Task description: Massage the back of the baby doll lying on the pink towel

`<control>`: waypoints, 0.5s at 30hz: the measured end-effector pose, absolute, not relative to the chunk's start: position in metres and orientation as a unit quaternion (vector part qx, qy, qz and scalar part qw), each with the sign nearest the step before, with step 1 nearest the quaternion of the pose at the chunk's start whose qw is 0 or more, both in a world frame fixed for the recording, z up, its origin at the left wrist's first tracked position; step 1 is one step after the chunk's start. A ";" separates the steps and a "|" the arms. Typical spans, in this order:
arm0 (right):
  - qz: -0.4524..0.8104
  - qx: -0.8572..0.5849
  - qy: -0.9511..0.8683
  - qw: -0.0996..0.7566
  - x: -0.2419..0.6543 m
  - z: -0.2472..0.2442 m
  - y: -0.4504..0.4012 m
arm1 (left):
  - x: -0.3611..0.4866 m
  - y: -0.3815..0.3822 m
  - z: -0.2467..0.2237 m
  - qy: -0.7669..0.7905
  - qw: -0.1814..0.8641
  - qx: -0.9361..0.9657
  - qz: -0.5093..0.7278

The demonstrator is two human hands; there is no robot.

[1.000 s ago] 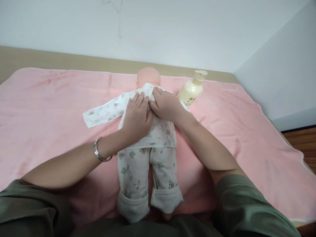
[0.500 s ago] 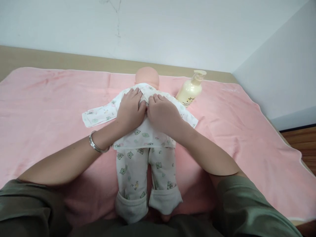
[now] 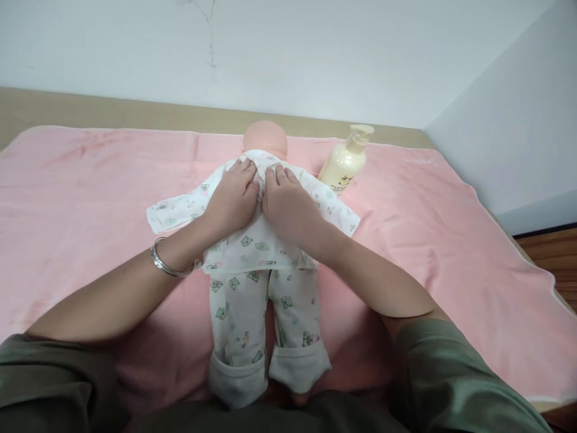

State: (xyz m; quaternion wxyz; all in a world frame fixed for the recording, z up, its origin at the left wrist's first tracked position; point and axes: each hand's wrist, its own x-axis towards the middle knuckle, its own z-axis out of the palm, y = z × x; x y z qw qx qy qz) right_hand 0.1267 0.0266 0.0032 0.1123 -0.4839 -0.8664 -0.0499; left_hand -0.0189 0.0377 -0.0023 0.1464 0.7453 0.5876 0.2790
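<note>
"When you looked over, where was the baby doll (image 3: 258,249)?"

"It lay stretched out on a pink blanket (image 3: 90,252), its smooth, bald head (image 3: 265,137) toward the wall (image 3: 315,66) and its legs toward the person."

"How did it look?"

"It wore a white shirt (image 3: 246,261) printed with little green and pinkish figures, sleeves spread out to either side, and matching trousers (image 3: 238,319) ending in wide, plain cuffs (image 3: 237,379). I couldn't tell whether it faced up or down."

"And the hands?"

"Both rested on the upper shirt, side by side. The left hand (image 3: 232,195) lay flattish, fingers close together; the right hand (image 3: 288,201) pointed its fingers toward the collar, thumb hidden. Whether either pinched cloth, I couldn't tell. A pale yellow pump bottle (image 3: 345,163) was near one sleeve."
</note>
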 end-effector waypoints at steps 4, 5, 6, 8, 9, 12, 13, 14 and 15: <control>-0.048 -0.480 -0.868 0.118 0.127 0.006 0.028 | -0.016 0.035 -0.005 0.587 0.136 0.741 0.295; -0.056 -0.476 -0.869 0.124 0.128 0.006 0.032 | -0.014 0.031 -0.005 0.589 0.135 0.742 0.290; -0.062 -0.473 -0.870 0.127 0.130 0.006 0.035 | -0.011 0.026 -0.004 0.590 0.135 0.745 0.282; -0.068 -0.471 -0.871 0.122 0.131 0.006 0.042 | -0.008 0.017 -0.001 0.584 0.137 0.754 0.267; -0.066 -0.474 -0.870 0.117 0.132 0.006 0.044 | -0.007 0.013 0.000 0.581 0.139 0.756 0.266; -0.039 -0.511 -0.849 0.124 0.129 0.007 0.041 | -0.009 0.011 0.005 0.580 0.155 0.751 0.274; -0.029 -0.527 -0.839 0.129 0.128 0.007 0.038 | -0.011 0.013 0.007 0.579 0.165 0.748 0.278; -0.022 -0.538 -0.832 0.131 0.126 0.007 0.033 | -0.013 0.016 0.009 0.577 0.175 0.746 0.281; -0.019 -0.544 -0.829 0.129 0.124 0.007 0.027 | -0.015 0.020 0.011 0.575 0.184 0.745 0.285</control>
